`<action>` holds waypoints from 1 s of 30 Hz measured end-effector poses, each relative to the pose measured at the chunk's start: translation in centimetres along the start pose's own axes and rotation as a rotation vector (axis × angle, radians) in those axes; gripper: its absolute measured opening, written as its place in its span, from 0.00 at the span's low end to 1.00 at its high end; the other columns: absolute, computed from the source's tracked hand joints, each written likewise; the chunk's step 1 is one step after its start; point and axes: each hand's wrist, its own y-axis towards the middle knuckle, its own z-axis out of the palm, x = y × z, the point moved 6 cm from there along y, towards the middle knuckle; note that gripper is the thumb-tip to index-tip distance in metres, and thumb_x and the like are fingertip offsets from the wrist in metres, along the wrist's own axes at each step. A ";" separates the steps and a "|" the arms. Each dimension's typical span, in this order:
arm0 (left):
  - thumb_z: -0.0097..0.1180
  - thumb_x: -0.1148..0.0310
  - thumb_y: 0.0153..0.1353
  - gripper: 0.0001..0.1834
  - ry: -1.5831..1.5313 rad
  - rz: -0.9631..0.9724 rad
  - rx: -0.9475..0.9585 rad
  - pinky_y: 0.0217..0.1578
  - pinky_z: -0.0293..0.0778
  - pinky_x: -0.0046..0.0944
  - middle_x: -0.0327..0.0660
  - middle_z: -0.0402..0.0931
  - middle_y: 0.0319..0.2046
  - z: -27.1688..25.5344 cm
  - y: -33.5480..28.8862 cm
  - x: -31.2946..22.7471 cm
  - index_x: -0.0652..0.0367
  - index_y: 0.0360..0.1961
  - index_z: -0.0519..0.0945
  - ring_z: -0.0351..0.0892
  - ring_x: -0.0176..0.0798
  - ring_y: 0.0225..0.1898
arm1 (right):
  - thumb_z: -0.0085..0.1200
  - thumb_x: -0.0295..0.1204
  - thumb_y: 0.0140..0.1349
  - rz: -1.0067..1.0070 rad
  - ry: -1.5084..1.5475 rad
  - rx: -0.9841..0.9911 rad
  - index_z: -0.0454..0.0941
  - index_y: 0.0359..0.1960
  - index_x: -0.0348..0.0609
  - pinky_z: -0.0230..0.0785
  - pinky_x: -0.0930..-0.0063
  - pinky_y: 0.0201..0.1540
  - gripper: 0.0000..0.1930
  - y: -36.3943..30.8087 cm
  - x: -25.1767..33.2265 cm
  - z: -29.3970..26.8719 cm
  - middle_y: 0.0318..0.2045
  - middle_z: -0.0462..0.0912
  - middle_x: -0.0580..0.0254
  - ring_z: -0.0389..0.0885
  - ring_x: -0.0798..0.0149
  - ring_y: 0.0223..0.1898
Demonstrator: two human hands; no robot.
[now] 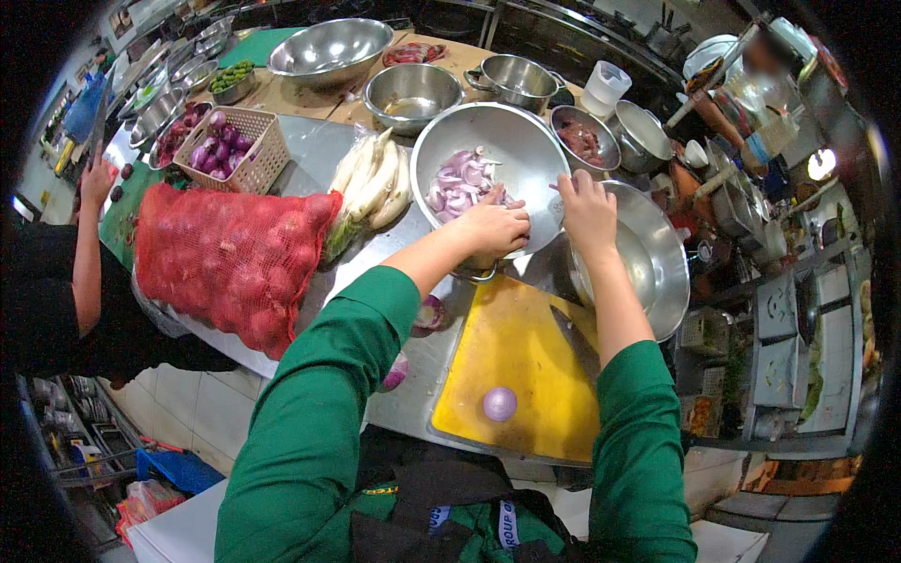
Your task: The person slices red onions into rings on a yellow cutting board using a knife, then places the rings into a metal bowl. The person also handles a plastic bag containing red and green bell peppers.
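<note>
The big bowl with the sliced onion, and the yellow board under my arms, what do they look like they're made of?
The bowl looks like stainless steel: silvery, brushed, with soft reflections. The cutting board looks like plastic: uniform matte yellow with dull stains, though the exact material can't be confirmed.

Bright, even overhead light fills a kitchen scene, drawing white glare off the large round steel bowl (pixel 497 150) of sliced purple onion and the steel bench (pixel 314 150). Shadows under the hands (pixel 540 220) fall soft and short. A lamp (pixel 821 164) burns out to white at right. The fisheye lens bends straight edges near the rim, where a black vignette closes in. Far corners turn soft and smeared; the yellow cutting board (pixel 511 361) stays sharp.
</note>
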 end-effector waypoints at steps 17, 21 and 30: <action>0.50 0.63 0.60 0.10 0.349 0.373 0.159 0.63 0.60 0.54 0.30 0.74 0.50 -1.0 -1.7 3.9 0.46 0.44 0.75 0.66 0.31 0.64 | 0.50 0.34 0.63 -0.314 0.161 -0.120 0.72 0.51 0.52 0.74 0.69 0.26 0.14 -2.0 -1.4 -0.4 0.40 0.77 0.56 0.83 0.61 0.22; 0.50 0.64 0.59 0.07 0.401 0.397 0.185 0.64 0.58 0.55 0.31 0.73 0.47 -2.0 -2.1 5.0 0.47 0.39 0.75 0.71 0.32 0.59 | 0.50 0.34 0.63 -0.346 0.193 -0.118 0.72 0.51 0.52 0.75 0.68 0.26 0.15 -2.0 -1.4 -0.7 0.40 0.77 0.56 0.83 0.61 0.23; 0.52 0.63 0.59 0.05 0.323 0.566 0.345 0.65 0.57 0.60 0.34 0.72 0.46 -2.7 -2.1 6.0 0.48 0.36 0.74 0.70 0.37 0.60 | 0.57 0.27 0.53 -0.423 0.341 0.007 0.72 0.51 0.57 0.77 0.65 0.25 0.21 -1.7 -1.9 -1.8 0.42 0.76 0.57 0.83 0.57 0.25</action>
